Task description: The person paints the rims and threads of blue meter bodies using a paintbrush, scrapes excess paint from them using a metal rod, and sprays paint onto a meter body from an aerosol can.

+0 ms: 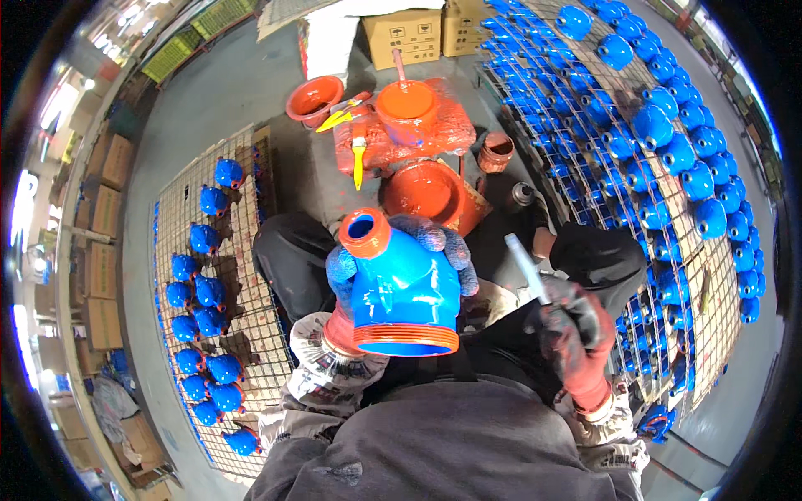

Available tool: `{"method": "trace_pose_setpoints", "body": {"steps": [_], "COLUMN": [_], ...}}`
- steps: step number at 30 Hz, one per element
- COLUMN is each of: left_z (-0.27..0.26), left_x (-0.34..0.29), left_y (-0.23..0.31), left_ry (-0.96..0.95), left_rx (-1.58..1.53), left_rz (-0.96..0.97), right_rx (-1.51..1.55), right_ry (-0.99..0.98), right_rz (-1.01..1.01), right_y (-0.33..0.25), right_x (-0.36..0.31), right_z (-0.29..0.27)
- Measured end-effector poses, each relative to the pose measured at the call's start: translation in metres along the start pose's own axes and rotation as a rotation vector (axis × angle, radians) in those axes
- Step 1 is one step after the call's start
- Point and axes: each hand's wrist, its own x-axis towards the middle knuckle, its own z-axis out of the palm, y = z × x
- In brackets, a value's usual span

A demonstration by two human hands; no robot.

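My left hand (pixel 443 246), in a dark, red-cuffed glove, grips a glossy blue metal housing (pixel 404 288) in front of my lap. Its fingers wrap the far side. The housing has an orange-red rim around a small upper opening and an orange-red threaded ring at its wide near end. Right of it, my gloved right hand (pixel 576 330) is closed around a pale, flat, stick-like tool (pixel 526 269) that points up and left, slightly blurred. The hand hides the tool's lower end. Beyond the housing sits an orange-red basin (pixel 422 196).
A paint-covered stand (pixel 455 125) carries a pan of orange paint (pixel 407 102) and a yellow-handled brush (pixel 358 163). A red bowl (pixel 315 100) and a small paint can (pixel 496 153) flank it. Wire racks hold blue parts at left (pixel 251 321) and right (pixel 710 309).
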Motion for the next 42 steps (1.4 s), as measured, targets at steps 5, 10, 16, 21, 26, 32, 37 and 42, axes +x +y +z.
{"method": "trace_pose_setpoints", "body": {"steps": [5, 10, 16, 21, 26, 32, 37, 42], "left_z": [0.009, 0.013, 0.016, 0.016, 0.015, 0.006, -0.003, 0.001], "left_x": [0.013, 0.026, 0.029, 0.032, 0.039, 0.05, 0.06, 0.09], "left_y": [-0.005, -0.008, -0.015, -0.02, -0.033, -0.038, -0.042, -0.039], "left_ry": [-0.064, -0.182, -0.11, -0.099, -0.121, -0.015, 0.093, 0.441], "left_rx": [-0.03, -0.073, -0.175, -0.232, -0.321, -0.462, -0.459, -0.077], "left_rz": [-0.015, -0.077, -0.076, -0.079, -0.07, -0.13, -0.103, -0.003], "right_rx": [0.233, 0.187, 0.202, 0.105, 0.214, 0.572, 0.763, 0.792], "right_ry": [0.048, 0.012, 0.081, 0.175, 0.164, 0.125, 0.17, 0.259], "right_rz": [0.272, 0.195, 0.237, 0.14, 0.183, 0.358, 0.396, 0.466], "right_y": [0.004, 0.005, 0.006, 0.016, 0.008, -0.018, -0.029, -0.023], "right_x": [-0.013, -0.014, -0.03, -0.04, -0.034, -0.01, 0.01, 0.024], "right_z": [-0.004, -0.004, -0.009, -0.007, -0.003, 0.003, 0.006, 0.0]}}
